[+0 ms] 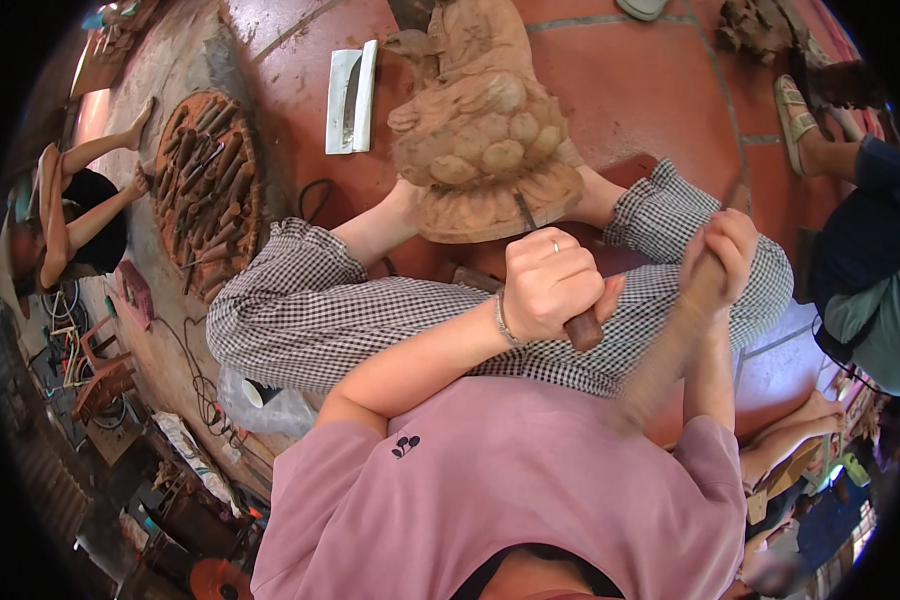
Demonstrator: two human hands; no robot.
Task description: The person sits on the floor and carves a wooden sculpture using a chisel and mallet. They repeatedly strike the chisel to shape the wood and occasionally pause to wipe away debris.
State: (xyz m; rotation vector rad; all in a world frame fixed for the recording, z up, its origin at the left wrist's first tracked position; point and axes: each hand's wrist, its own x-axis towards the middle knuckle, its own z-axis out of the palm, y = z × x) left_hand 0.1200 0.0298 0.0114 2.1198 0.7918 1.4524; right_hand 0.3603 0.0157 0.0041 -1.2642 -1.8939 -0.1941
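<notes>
The pink shirt point(530, 460) lies nearest. The left hand point(550, 285) wraps a chisel point(583, 330) angled at the carving point(485, 125) between the ankles point(596, 190); the right hand point(727, 255) clutches a blurred club point(670, 340). A glancing blow could bruise knuckles or gouge wood.

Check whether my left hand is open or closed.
Closed: the left hand is curled around a brown tool handle, whose end sticks out below it.
</notes>
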